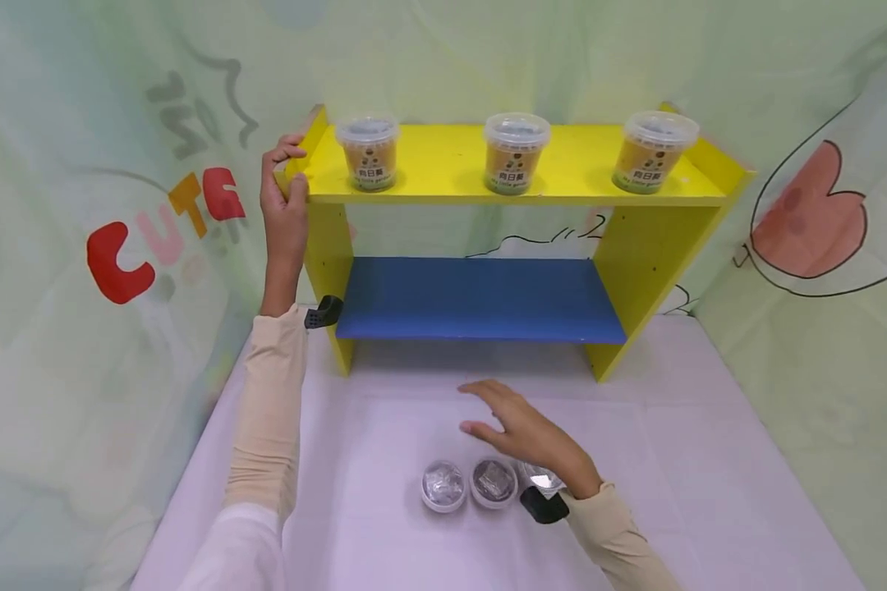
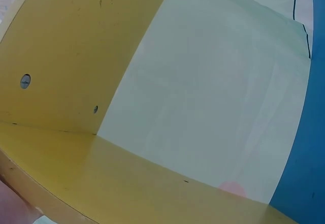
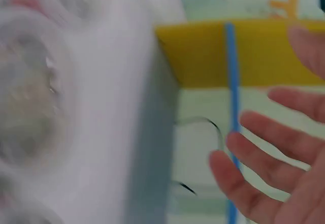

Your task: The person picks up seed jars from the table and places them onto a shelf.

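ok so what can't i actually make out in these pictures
- Head view: the rightmost table tub, partly hidden by the right hand, its wrist and the black wrist camera.
- Head view: the finest label print on the upper tubs on the yellow shelf, too small.
- Left wrist view: most of the left hand, cut off by the frame edge.
- Right wrist view: the large tub's contents, blurred and cut by the left edge.

Cups point(image 1: 517, 160): clr plastic, glossy
Shelf point(image 1: 480, 297): ptd wood, smooth, semi-gloss
Table cover point(image 1: 384, 435): matt cloth, sl. creased
Backdrop point(image 1: 429, 66): matt fabric
Sleeve point(image 1: 268, 410): cloth, wrinkled
Screw point(image 2: 25, 81): metal
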A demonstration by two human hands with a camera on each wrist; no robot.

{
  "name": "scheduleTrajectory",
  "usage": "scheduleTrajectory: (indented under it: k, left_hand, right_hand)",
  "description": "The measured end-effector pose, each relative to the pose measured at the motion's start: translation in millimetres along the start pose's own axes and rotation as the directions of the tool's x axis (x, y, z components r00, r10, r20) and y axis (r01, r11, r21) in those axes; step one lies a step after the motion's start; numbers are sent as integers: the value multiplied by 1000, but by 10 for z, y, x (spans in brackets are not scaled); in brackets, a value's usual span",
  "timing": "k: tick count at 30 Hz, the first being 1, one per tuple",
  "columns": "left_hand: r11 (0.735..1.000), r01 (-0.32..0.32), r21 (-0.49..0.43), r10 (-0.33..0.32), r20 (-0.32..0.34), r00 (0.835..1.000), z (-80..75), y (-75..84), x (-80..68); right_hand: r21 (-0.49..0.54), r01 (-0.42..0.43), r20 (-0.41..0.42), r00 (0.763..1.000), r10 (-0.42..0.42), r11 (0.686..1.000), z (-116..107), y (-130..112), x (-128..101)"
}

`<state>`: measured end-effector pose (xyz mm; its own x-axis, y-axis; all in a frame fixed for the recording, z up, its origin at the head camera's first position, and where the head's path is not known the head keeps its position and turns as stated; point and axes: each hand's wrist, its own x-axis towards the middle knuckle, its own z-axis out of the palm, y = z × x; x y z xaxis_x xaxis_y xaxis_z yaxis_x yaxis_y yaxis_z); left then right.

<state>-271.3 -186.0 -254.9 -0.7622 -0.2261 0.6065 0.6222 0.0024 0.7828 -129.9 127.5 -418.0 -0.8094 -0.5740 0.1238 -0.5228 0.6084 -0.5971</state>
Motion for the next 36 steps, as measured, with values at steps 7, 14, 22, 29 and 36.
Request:
scheduleTrajectory:
  k: [7,14,22,29,36]
  left_hand:
    - [1000,4,5,-4,4,1000,17,-24,-20]
    - [1000,1,28,-1,-1,1000,21,-11,-11]
    - [1000,-5,6,5,-17,1000,10,-2,0]
    - [1000,-12,0,12,-13,1000,24,-35,10]
    - [999,-40,9,40,-29,999,20,-77,17]
  right_hand:
    - [33,-52,292,956,40,998,373,-29,-81]
    - [-7,-82,369,926,79,997,526,-9,-139]
    - [-43,-92,378,920,101,995,584,4,-154]
    - [-33,-87,365,926,94,996,667,44,-164]
    - [-29,-86,283,955,90,996,748,171,-205]
